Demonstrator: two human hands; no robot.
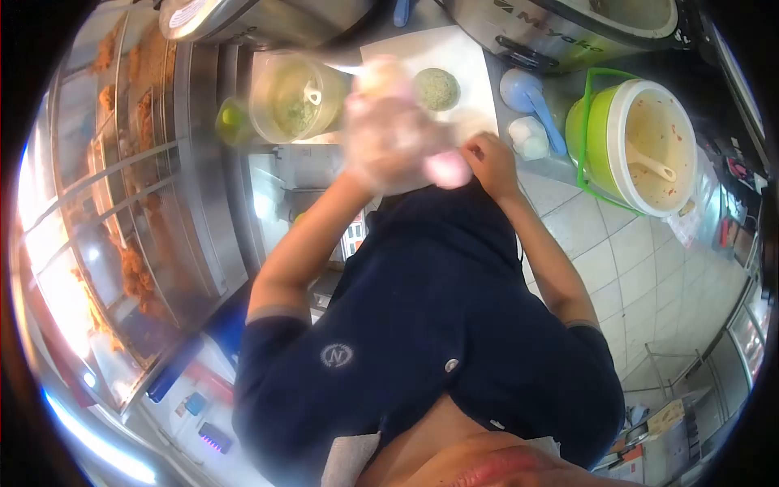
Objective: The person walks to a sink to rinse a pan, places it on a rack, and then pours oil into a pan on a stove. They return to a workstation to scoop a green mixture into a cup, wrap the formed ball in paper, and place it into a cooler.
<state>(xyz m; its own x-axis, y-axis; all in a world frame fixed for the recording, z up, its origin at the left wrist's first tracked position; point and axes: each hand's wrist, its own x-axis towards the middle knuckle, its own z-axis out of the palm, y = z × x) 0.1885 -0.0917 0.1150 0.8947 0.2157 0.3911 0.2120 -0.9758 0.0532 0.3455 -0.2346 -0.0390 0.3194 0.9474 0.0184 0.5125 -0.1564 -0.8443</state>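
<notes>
My left hand (393, 142) is smeared by motion. Something translucent, like a thin plastic glove or bag, seems to cover it, and pinkish patches show at its top and lower right. Its fingers cannot be made out. Close to its right, my right hand (491, 166) is bare, with the fingers curled in; whatever they pinch, if anything, is too small to name. Just beyond both hands, a round, pale mound flecked with green (436, 89) lies on white paper (475, 61). To the left stands a clear tub (258, 101) with greenish contents and a white-handled spoon (312, 94).
Steel cookers (560, 32) line the far side. At right are a blue scoop (540, 114), a white rounded thing (529, 136) and a green bucket (578, 134) holding a pale spoon (653, 166). A glass-fronted case (191, 162) with fried food stands left.
</notes>
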